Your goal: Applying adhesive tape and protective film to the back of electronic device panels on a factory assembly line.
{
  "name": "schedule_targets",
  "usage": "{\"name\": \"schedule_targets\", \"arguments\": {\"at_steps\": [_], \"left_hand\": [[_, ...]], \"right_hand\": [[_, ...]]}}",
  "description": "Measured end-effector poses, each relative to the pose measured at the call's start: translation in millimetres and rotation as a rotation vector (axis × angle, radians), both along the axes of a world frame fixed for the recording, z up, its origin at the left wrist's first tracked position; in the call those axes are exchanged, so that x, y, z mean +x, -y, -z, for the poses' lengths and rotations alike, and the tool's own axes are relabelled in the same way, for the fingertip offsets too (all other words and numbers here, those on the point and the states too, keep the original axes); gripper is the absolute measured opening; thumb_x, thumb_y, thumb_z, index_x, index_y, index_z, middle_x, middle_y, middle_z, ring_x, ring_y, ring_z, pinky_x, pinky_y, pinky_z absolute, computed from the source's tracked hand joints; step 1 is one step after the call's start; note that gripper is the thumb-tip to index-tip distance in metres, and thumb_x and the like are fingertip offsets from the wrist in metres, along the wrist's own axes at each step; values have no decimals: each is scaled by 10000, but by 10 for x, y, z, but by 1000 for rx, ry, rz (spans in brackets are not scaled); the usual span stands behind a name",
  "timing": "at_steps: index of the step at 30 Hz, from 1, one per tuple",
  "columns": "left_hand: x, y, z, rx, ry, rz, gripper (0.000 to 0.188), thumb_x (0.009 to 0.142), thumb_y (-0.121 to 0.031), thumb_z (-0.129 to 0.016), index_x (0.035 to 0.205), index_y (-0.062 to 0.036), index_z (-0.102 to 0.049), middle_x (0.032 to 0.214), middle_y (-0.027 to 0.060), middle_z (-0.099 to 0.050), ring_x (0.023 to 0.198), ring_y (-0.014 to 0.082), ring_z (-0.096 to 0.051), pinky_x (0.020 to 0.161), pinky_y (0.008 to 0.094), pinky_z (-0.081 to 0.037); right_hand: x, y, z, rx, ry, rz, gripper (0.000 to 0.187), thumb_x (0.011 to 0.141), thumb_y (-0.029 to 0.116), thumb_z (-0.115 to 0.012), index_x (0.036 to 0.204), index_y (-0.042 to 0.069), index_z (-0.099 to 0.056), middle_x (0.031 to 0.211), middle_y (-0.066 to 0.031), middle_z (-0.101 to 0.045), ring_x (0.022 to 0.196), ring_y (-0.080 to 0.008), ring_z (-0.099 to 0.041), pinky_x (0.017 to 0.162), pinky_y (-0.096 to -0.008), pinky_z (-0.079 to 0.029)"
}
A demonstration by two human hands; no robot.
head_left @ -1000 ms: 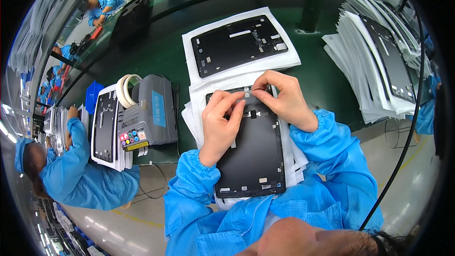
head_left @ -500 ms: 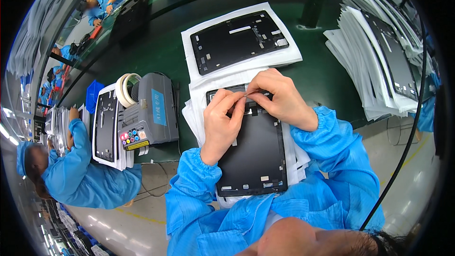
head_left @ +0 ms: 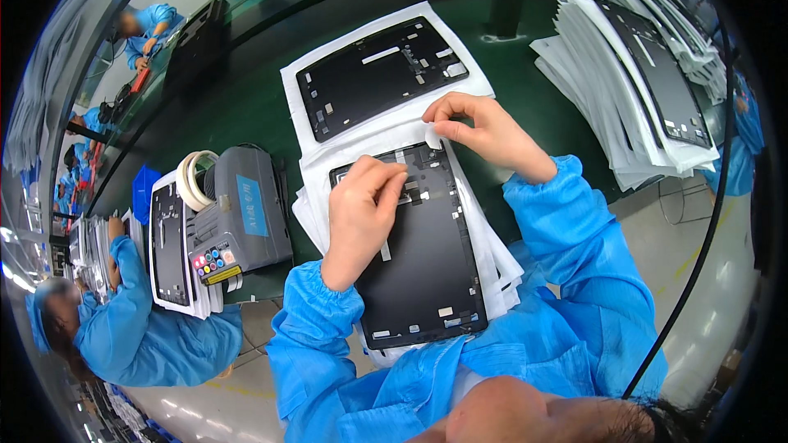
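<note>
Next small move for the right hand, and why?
Probably ease the right hand sideways, clear of the near black panel: it appears to pinch a thin white piece by the panel's far right corner, while the left hand sits apart, over the panel's left side.

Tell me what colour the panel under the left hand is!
The panel is mostly black, seen best in the head view.

Near panel (head_left: 423, 267) on sheets (head_left: 499, 271), far panel (head_left: 369, 82) behind it, machine (head_left: 238, 217) left, sheet stack (head_left: 587, 94) right.
</note>
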State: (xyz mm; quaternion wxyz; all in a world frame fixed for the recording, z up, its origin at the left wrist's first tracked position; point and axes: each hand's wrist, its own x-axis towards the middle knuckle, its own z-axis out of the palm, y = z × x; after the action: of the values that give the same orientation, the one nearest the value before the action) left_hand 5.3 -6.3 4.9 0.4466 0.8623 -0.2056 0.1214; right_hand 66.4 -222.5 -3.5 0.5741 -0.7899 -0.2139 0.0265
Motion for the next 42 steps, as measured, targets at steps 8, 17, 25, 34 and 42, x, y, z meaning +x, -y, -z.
{"name": "schedule_targets", "arguments": {"at_steps": [8, 17, 25, 34, 42], "left_hand": [[-78, 105, 65, 379, 106, 144, 180, 817, -51, -661, 995, -30, -681, 821, 102, -501, 738, 271, -600, 624, 393, -500], [-89, 113, 63, 395, 90, 150, 192, 830, -51, -649, 1017, -18, -679, 829, 112, -505, 739, 273, -609, 634, 388, -509], [-83, 113, 75, 370, 69, 147, 185, 843, -58, -643, 1022, -22, -672, 832, 118, -492, 706, 287, -603, 618, 398, -504], [-82, 118, 67, 363, 35, 136, 187, 848, -65, -644, 1030, -30, -667, 834, 121, -486, 699, 297, -596, 615, 403, -499], [-71, 133, 61, 389, 17, 144, 311, 854, -66, -627, 1161, -23, -601, 888, 133, -481, 729, 309, -589, 638, 414, -498]], "right_hand": [[-15, -91, 110, -242, 175, -12, 115, 835, 69, -659, 868, -15, -588, 862, -133, -617, 765, -281, -593, 705, -350, -474], [-27, -136, 133, -290, 273, 13, 126, 818, 50, -668, 850, -15, -565, 833, -149, -589, 757, -319, -581, 683, -378, -467], [-36, -156, 135, -282, 302, 29, 127, 808, 38, -668, 840, -10, -555, 830, -146, -577, 757, -324, -576, 673, -383, -463], [-52, -169, 82, -289, 260, 16, 120, 817, 63, -648, 820, -36, -581, 856, -184, -588, 809, -367, -589, 727, -426, -472], [-44, -167, 138, -284, 296, 31, 125, 807, 34, -666, 836, -10, -553, 835, -149, -575, 753, -325, -572, 665, -384, -460]]}}
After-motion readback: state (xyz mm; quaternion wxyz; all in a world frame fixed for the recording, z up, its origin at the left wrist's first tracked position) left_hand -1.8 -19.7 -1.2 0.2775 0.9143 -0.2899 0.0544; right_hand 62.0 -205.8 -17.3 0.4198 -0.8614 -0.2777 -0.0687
